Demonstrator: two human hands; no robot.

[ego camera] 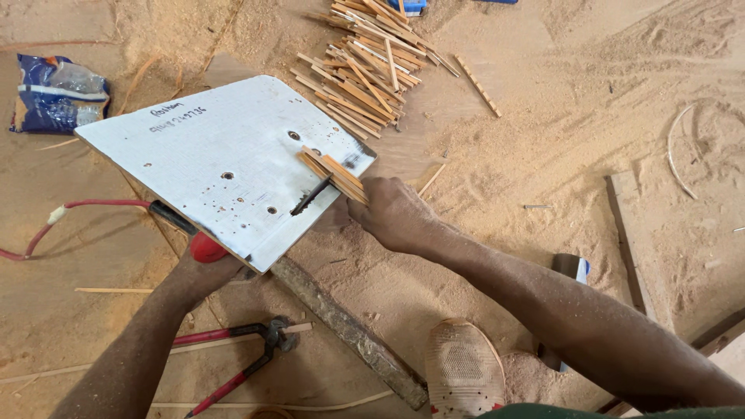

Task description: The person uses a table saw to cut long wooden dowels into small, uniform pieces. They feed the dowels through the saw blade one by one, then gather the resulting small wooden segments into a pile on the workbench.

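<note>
The right hand pinches a bundle of wooden strips on the white board, just beyond a dark blade slot; fingertips risk slipping toward it, while the left hand closes on a red handle underneath.

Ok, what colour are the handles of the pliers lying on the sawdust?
Red. The pliers lie near the left hand, and the handles show best in the head view.

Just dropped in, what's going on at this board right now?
A person's right hand presses a small bundle of thin wooden strips against a dark blade that pokes through a slot in a white board. The left hand reaches under the board's near edge by a red part. More cut strips lie piled on the sawdust beyond.
</note>
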